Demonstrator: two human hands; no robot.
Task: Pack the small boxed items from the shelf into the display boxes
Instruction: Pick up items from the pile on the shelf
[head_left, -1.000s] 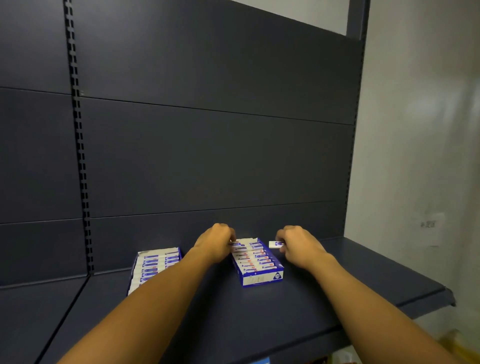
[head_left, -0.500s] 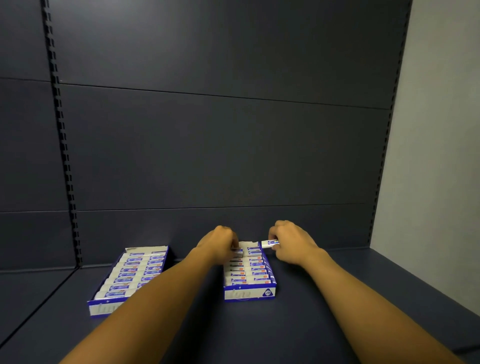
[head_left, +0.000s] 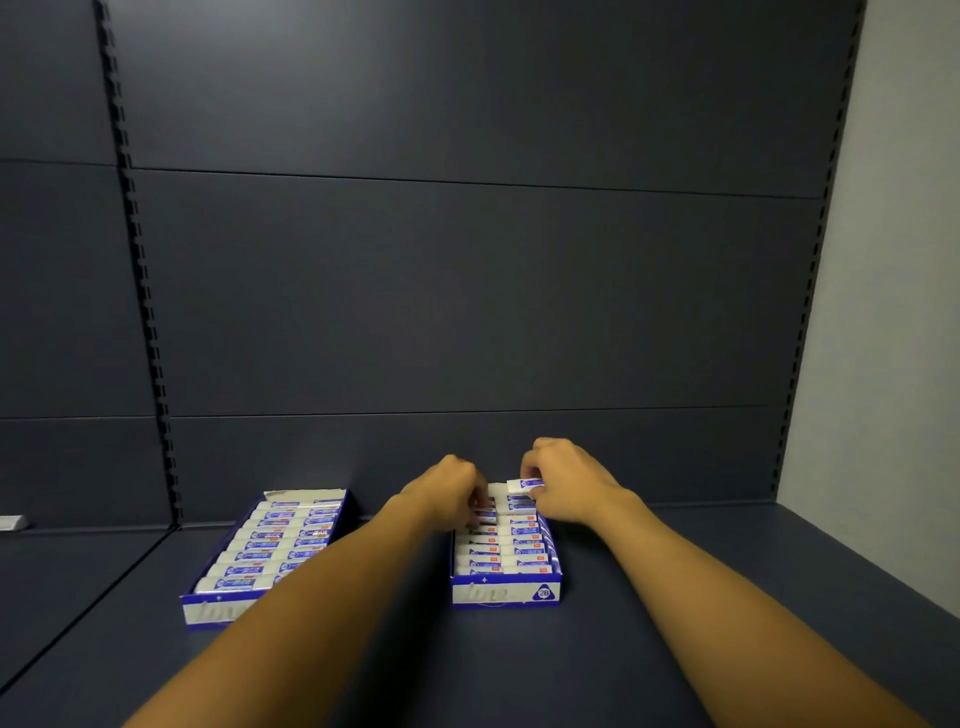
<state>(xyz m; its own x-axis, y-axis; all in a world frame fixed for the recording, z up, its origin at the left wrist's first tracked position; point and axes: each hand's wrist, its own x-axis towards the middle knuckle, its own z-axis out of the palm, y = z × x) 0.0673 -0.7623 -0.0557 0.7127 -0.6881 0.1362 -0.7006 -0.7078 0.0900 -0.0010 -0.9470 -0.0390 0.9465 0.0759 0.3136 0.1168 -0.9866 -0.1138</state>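
Dark shelf (head_left: 519, 665) with two display boxes.
Over the right display box (head_left: 506, 592), the right hand (head_left: 563, 480) pinches a small box (head_left: 523, 485); the left hand (head_left: 449, 491), fingers curled, touches the rows inside.

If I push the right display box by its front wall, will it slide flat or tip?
Probably slides flat: the right display box is low, wide and sits flush on the shelf. Packed rows likely add weight. Its thin card wall may buckle, though the left hand rests inside.
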